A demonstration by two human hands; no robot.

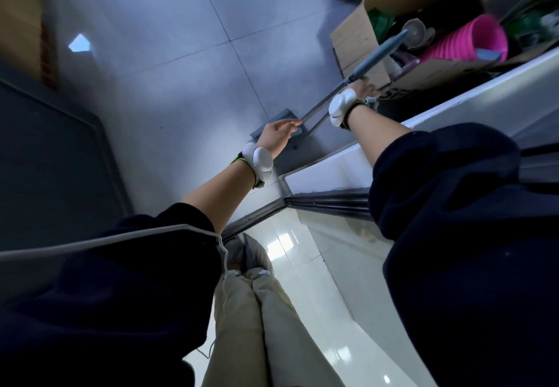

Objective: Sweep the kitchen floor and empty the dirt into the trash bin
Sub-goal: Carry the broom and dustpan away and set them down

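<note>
A long pole (329, 96) with a grey grip (381, 54) leans up from the grey tiled floor (169, 63). My left hand (276, 136) pinches its thin metal lower part with curled fingers. A second thin pole (316, 129) runs beside it down to a grey dustpan (286, 114) standing on the floor behind my left hand. My right hand (363, 88) is at the upper end of that second pole, just below the grey grip. Its fingers are blurred, so I cannot make out its hold. No dirt or trash bin shows clearly.
An open cardboard box (357, 39) at the upper right holds a pink ribbed tub (478, 42) and clutter. A white door frame (453, 108) and a dark threshold track (326, 202) run on the right. A dark cabinet (51, 157) stands at the left. A white cable (106, 240) crosses my left sleeve.
</note>
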